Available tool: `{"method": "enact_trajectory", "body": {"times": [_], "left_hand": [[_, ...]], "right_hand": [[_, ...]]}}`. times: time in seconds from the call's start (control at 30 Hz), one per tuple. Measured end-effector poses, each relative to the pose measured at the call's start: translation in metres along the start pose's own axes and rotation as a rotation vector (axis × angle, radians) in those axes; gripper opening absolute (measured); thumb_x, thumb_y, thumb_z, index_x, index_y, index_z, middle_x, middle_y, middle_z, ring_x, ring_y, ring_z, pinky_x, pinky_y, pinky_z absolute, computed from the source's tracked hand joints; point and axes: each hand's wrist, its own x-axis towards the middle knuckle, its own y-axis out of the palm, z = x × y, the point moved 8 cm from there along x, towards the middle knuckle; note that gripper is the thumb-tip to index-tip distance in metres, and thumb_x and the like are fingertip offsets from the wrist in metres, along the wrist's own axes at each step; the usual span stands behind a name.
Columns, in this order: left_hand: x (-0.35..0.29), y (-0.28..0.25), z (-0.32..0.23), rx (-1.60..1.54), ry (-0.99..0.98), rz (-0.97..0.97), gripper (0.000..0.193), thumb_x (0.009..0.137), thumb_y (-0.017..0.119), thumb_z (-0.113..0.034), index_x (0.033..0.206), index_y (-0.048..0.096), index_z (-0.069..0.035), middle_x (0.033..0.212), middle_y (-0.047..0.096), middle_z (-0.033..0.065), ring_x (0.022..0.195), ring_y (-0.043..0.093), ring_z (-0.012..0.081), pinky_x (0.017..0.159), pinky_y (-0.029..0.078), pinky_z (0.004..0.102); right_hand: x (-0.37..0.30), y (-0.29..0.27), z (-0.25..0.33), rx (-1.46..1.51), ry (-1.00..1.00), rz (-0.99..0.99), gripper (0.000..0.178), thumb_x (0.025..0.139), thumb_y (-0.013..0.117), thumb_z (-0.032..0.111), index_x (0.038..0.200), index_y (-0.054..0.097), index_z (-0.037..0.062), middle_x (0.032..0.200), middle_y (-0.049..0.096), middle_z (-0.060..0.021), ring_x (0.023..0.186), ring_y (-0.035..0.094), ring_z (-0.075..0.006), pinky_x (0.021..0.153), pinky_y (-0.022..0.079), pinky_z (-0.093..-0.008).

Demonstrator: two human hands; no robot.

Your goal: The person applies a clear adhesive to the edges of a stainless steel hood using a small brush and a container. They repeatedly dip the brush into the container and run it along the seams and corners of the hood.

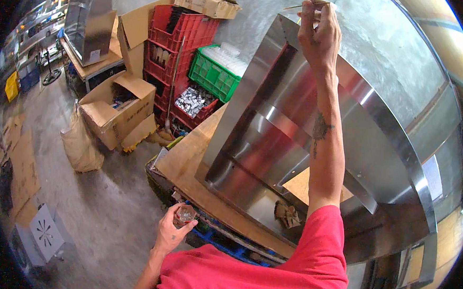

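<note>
My left hand (171, 233) is low in front of my body, its fingers wrapped round a small clear cup (186, 214) seen from above. What the cup contains is hard to make out. Stretched far forward, my right hand (320, 34) is closed on a thin stick-like tool (293, 8) at the top corner of a large stainless-steel panel assembly (268, 56). Its exact kind is too small to tell. The shiny assembly leans upward from a wooden tabletop (188, 160), with an opening cut in it. A crumpled brown work glove (287, 214) lies in its lower part.
Red crates (183, 30) and a green crate (213, 74) stand stacked by the wall. Left of them are an opened cardboard box (118, 111) and a pale sack (83, 141) on the concrete floor. A white sheet piece (46, 233) stands at lower left.
</note>
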Motion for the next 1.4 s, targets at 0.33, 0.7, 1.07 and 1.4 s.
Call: {"method": "enact_trajectory", "body": {"times": [0.33,0.7,1.07,1.4], "left_hand": [[-0.004,0.0,0.012,0.058,0.019,-0.019,0.064,0.089,0.091,-0.023,0.141,0.06,-0.003,0.122,0.075,0.0162,0.107,0.074,0.0251,0.092,0.06,0.0377],[-0.007,0.003,0.015,0.015,-0.007,0.002,0.067,0.088,0.092,-0.025,0.142,0.059,-0.004,0.125,0.075,0.0135,0.114,0.073,0.0227,0.098,0.059,0.0371],[-0.007,0.003,0.014,0.032,-0.032,0.002,0.068,0.088,0.092,-0.028,0.143,0.06,-0.005,0.123,0.076,0.0132,0.111,0.074,0.0229,0.097,0.06,0.037],[-0.008,0.004,0.021,-0.008,-0.005,-0.01,0.065,0.089,0.092,-0.025,0.141,0.06,-0.004,0.123,0.075,0.0129,0.109,0.075,0.0227,0.094,0.061,0.0369]], "right_hand": [[-0.005,0.015,-0.009,-0.116,-0.036,0.048,0.027,0.109,0.064,0.032,0.112,0.067,0.0056,0.095,0.077,-0.0126,0.083,0.078,-0.0298,0.076,0.058,-0.042],[-0.006,0.018,-0.003,-0.136,-0.173,0.0,0.019,0.105,0.067,0.024,0.11,0.066,0.0066,0.107,0.073,-0.0147,0.093,0.074,-0.0386,0.078,0.058,-0.0474],[-0.007,0.016,-0.006,-0.154,-0.074,0.054,0.02,0.107,0.064,0.027,0.111,0.067,0.0074,0.109,0.073,-0.0146,0.094,0.074,-0.038,0.078,0.058,-0.0472],[-0.007,0.017,-0.003,-0.143,-0.078,0.065,0.021,0.108,0.064,0.027,0.11,0.067,0.0067,0.107,0.073,-0.0147,0.092,0.075,-0.0366,0.076,0.058,-0.0453]]}}
